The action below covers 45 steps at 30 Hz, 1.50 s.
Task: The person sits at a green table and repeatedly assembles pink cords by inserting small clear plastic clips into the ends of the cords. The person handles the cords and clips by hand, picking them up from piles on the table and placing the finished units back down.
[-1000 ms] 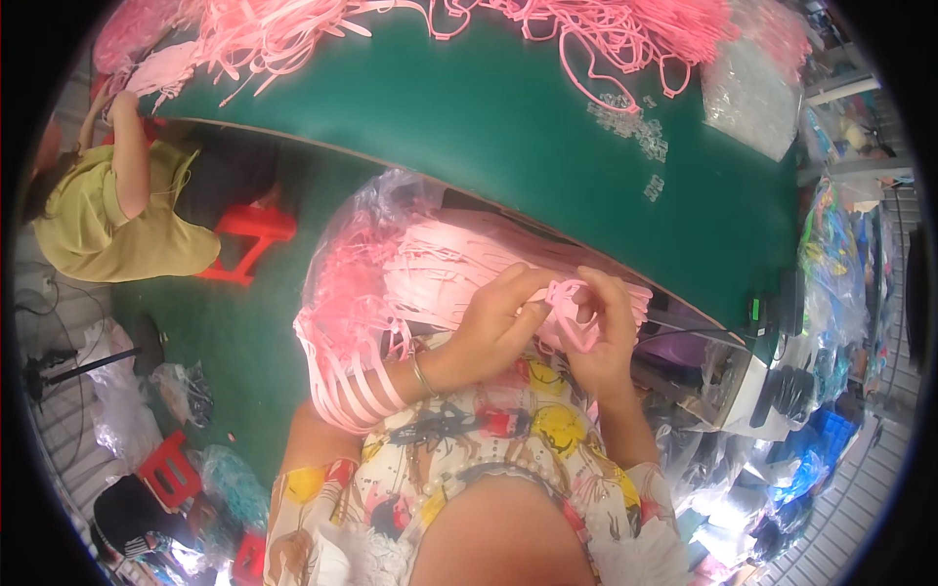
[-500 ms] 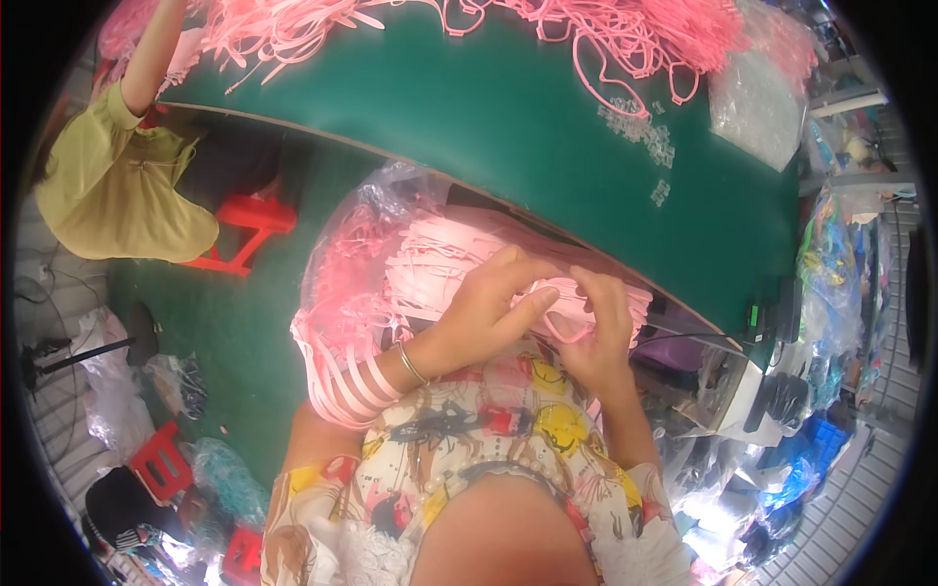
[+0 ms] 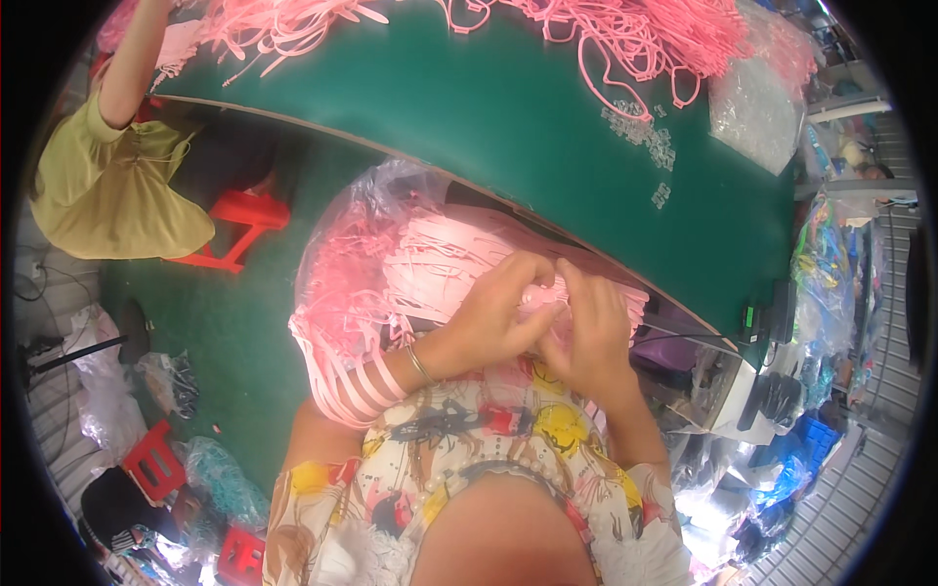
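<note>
My left hand [image 3: 498, 305] and my right hand [image 3: 594, 322] meet above my lap, thumbs and fingertips close together. Both are closed in a pinch on a thin pink strap [image 3: 535, 299]; most of it hides behind the fingers. Beneath and beyond them lies a thick bundle of flat pink straps [image 3: 435, 256], partly in a clear plastic bag [image 3: 376, 190]. Several finished-looking pink loops [image 3: 337, 376] hang over my left forearm, below a bracelet at the wrist.
A green table [image 3: 469, 107] arches ahead, with heaped pink straps [image 3: 645, 39], small clear plastic pieces [image 3: 645, 137] and a clear bag [image 3: 757, 112] on it. To the left, a person in a yellow-green top [image 3: 117, 195] sits on a red stool [image 3: 244, 220].
My hands have drawn closer together, and the right hand has turned inward over the strap. The pink loop that hung between them is now mostly covered by fingers.
</note>
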Each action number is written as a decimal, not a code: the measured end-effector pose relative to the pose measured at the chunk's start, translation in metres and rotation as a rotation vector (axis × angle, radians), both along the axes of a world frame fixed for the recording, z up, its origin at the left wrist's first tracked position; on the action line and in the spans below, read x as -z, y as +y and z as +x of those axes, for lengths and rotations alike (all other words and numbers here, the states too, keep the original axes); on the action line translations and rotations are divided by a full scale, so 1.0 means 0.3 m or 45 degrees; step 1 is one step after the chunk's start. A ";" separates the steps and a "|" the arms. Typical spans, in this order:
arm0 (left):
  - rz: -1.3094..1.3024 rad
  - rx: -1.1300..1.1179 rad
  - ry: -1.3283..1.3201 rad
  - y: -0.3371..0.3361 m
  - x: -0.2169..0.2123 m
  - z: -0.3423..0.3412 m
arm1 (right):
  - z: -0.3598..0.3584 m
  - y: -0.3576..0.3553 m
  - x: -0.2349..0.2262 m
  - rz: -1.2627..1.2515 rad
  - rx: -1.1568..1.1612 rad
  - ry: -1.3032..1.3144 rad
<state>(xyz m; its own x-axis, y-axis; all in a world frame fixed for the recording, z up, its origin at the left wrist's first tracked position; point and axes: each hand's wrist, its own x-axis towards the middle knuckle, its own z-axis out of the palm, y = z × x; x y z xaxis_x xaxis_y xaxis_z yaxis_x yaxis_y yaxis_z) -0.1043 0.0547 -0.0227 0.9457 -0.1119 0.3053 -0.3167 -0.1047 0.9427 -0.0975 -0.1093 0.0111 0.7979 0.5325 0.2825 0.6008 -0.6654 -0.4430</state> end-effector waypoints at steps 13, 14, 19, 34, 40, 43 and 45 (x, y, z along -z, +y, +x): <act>-0.317 0.209 0.330 0.036 0.013 0.011 | 0.055 0.002 -0.060 0.031 -0.005 0.124; -0.455 0.289 0.455 0.046 0.007 0.011 | 0.063 -0.018 -0.077 0.076 -0.012 0.212; -0.702 0.598 1.033 0.107 -0.018 0.015 | 0.084 -0.102 -0.131 0.205 -0.011 0.483; -0.196 0.518 0.724 0.096 -0.056 0.030 | 0.087 -0.176 -0.087 0.409 -0.062 0.990; 0.089 0.363 0.345 0.080 -0.069 0.015 | 0.072 -0.181 -0.072 0.320 -0.049 0.807; 0.139 0.353 0.294 0.074 -0.073 0.015 | 0.051 -0.180 -0.065 0.233 -0.100 0.533; 0.116 0.397 0.338 0.072 -0.074 0.016 | 0.042 -0.186 -0.059 0.293 -0.089 0.545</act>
<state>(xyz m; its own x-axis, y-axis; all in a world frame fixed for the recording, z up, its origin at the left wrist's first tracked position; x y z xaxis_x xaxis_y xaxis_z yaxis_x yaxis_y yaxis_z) -0.0996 0.0763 -0.0006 0.9066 -0.4209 0.0310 -0.0938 -0.1293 0.9872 -0.0849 -0.1651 0.0287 0.8328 0.5509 0.0534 0.3724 -0.4862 -0.7905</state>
